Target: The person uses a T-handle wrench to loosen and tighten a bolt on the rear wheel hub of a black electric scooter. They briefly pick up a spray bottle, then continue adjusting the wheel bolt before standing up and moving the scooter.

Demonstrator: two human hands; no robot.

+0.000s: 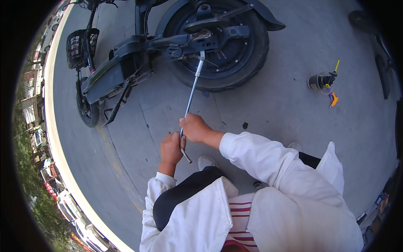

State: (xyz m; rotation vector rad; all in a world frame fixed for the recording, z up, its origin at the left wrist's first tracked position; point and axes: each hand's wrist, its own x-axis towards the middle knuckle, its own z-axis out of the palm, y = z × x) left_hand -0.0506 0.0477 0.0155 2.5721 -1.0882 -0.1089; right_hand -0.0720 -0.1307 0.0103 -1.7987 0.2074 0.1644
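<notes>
Both my hands grip a long silvery socket wrench (192,92). My right hand (195,127) is wrapped round its shaft; my left hand (171,148) closes on it just below and to the left, and the bare lower end of the handle sticks out past it. The wrench's far end rests at the metal bracket beside the rear wheel (235,80) of a black electric scooter (121,63). A small spring (189,57) lies right by that end. Whether the wrench sits on a nut, I cannot tell.
On the pavement to the right stands a small clear tub (315,83) with dark contents and a yellow-tipped tool (337,66). An orange-handled tool (334,100) lies beside it. The scooter's kickstand (112,112) and front basket (75,51) are at the left. Dark parts line the right edge.
</notes>
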